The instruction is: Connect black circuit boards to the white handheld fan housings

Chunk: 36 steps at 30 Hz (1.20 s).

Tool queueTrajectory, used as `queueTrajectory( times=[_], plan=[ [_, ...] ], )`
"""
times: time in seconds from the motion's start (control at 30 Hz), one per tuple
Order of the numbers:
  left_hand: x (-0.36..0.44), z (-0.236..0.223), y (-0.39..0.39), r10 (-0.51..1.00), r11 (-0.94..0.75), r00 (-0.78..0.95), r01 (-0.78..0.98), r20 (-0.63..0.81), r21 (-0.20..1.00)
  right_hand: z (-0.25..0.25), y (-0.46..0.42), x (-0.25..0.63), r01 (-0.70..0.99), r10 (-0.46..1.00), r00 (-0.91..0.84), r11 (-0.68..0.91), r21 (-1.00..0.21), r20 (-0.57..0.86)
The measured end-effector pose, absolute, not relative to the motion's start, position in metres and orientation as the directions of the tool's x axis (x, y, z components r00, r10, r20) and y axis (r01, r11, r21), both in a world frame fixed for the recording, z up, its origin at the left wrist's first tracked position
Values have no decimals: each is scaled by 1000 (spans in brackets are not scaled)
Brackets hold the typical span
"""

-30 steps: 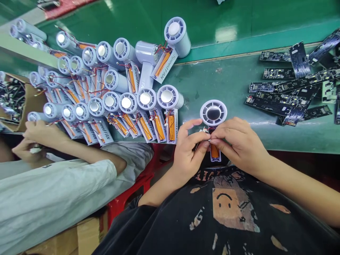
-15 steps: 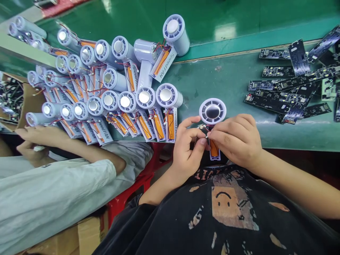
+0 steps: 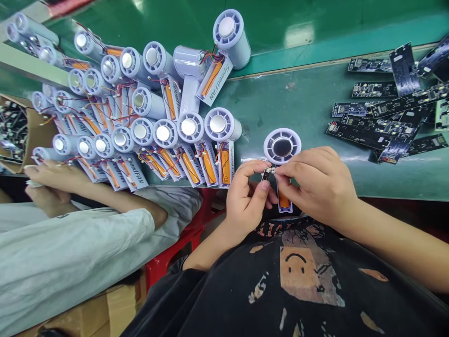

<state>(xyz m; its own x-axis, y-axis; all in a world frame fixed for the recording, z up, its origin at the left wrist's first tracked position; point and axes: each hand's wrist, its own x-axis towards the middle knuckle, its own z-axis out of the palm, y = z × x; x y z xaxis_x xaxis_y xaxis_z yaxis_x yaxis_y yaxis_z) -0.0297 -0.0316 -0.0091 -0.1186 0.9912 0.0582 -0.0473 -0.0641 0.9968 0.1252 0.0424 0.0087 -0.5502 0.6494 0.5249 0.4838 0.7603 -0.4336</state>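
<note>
A lilac handheld fan [image 3: 268,140] lies in front of me at the table edge, its round ringed end upward and its open handle toward my body. An orange battery [image 3: 284,199] shows in that handle. My left hand [image 3: 247,194] grips a black circuit board [image 3: 266,174] between thumb and fingers; most of it is hidden in the hand. Right at the board's end, my right hand [image 3: 315,180] pinches a small white wire connector [image 3: 274,171]. Whether the connector is seated in the board I cannot tell. My right hand partly covers the fan's handle.
Several lilac fans [image 3: 217,124] with exposed orange batteries and wires fill the left of the green table [image 3: 308,112]. Loose circuit boards [image 3: 379,128] are piled at the right. At far left are a co-worker's hands [image 3: 52,180] and a cardboard box [image 3: 38,133] of parts.
My left hand has turned and risen slightly, bringing the circuit board's end into sight. The right hand's fingertips have moved up with the connector to meet the board.
</note>
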Motion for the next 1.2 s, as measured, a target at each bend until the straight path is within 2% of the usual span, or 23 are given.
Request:
queueTrajectory(
  times=[0.13,0.23,0.33,0.47,0.57,0.67,0.77,0.87,0.93,1.07,1.2],
  plan=[
    [-32,-8,-31,988,-96,-112,71,104,993,12,43,125,505,650,-576,760,-409,497],
    [-32,-10,-31,987,-92,-122,76,101,993,16,45,126,516,656,-612,755,-405,443],
    [-30,-11,-30,985,-55,-166,-39,48,998,19,48,127,486,653,-634,753,-444,414],
    [-30,-13,-29,982,42,-167,-244,-85,969,14,52,133,331,605,-663,766,-552,441],
    [-30,-13,-28,976,99,-149,-332,-156,938,9,54,139,222,515,-720,806,-549,465],
    [-30,-13,-29,979,87,-144,-346,-144,934,7,53,142,142,428,-781,830,-539,454],
    [-29,-13,-30,986,23,-154,-277,-68,960,9,49,140,237,521,-723,804,-545,454],
    [-28,-12,-31,989,-15,-150,-200,-16,980,13,45,136,289,660,-603,703,-650,447],
    [-28,-13,-32,988,12,-150,-202,-43,979,15,43,135,270,710,-553,648,-712,436],
    [-28,-15,-31,984,55,-150,-279,-100,959,12,41,136,305,730,-531,638,-707,430],
    [-27,-16,-29,981,69,-147,-359,-129,931,9,39,137,315,688,-607,669,-674,399]
  ],
)
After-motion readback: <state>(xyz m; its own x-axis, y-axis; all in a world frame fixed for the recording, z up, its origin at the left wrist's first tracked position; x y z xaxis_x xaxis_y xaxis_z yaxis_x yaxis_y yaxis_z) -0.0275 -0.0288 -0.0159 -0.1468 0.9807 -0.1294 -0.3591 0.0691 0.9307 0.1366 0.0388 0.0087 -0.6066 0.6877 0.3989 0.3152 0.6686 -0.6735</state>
